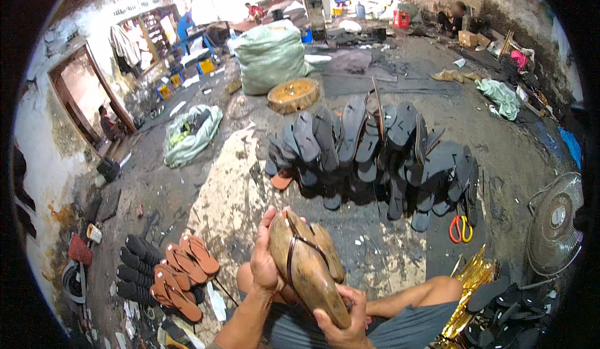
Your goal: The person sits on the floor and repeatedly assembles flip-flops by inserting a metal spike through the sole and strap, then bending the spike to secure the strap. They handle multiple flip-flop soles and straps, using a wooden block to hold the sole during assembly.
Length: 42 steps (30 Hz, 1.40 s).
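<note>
Above my lap, both hands hold a brown wooden shoe last (pixel 315 283), shaped like a foot with a slit at its toe end. A thin dark strap (pixel 292 252) runs across it from the slit. My left hand (pixel 265 261) is wrapped along its left side near the toe end. At the narrower near end, my right hand (pixel 347 321) grips it between thumb and fingers. Behind its right side shows a second rounded wooden piece (pixel 325 244); whether the two are joined, I cannot tell. The underside of the last is hidden.
Many black sandal soles (pixel 353 133) stand bunched ahead. Brown sandals (pixel 184 258) and black sandals (pixel 134 274) lie at left. Scissors (pixel 461 229), gold foil strips (pixel 465 296) and a fan (pixel 555 224) are at right. A wooden block (pixel 294 96) and stuffed sack (pixel 272 58) stand farther off.
</note>
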Motion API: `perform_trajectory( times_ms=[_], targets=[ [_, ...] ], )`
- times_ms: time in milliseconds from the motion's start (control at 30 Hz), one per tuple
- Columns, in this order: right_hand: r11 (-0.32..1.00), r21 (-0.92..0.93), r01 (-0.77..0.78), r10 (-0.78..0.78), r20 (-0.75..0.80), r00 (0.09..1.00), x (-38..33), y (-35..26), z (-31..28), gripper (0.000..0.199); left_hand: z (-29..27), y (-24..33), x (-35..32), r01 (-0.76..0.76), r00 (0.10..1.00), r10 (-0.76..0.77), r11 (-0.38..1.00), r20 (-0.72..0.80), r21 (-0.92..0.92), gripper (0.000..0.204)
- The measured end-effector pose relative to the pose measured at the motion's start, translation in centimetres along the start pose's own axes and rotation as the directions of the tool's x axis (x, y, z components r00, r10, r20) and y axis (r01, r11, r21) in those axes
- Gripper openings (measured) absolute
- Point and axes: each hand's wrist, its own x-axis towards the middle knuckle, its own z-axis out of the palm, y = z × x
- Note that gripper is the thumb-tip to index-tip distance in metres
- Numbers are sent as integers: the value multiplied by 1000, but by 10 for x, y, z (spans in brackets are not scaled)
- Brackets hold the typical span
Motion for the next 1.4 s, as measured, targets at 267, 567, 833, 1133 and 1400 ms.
perform_trajectory(
  times_ms=[267,567,833,1133,1400],
  targets=[
    [952,-171,255,-169,400,901,0,28,-28,102,-1,-13,-82,276,958,-222,886,-183,373,96],
    [366,221,-904,531,748,398,-21,15,-61,49,35,13,-150,358,889,-397,914,-229,-192,95],
    [-203,601,-773,552,722,417,-94,7,-74,50,46,23,-163,461,817,-433,887,-380,-21,127],
    [-263,453,-852,519,811,271,-61,19,-58,60,54,10,-107,298,954,-299,941,23,-163,117],
    [-307,704,-641,168,703,691,-3,-2,-50,70,36,3,-75,356,933,-354,934,-64,18,102]
  ],
)
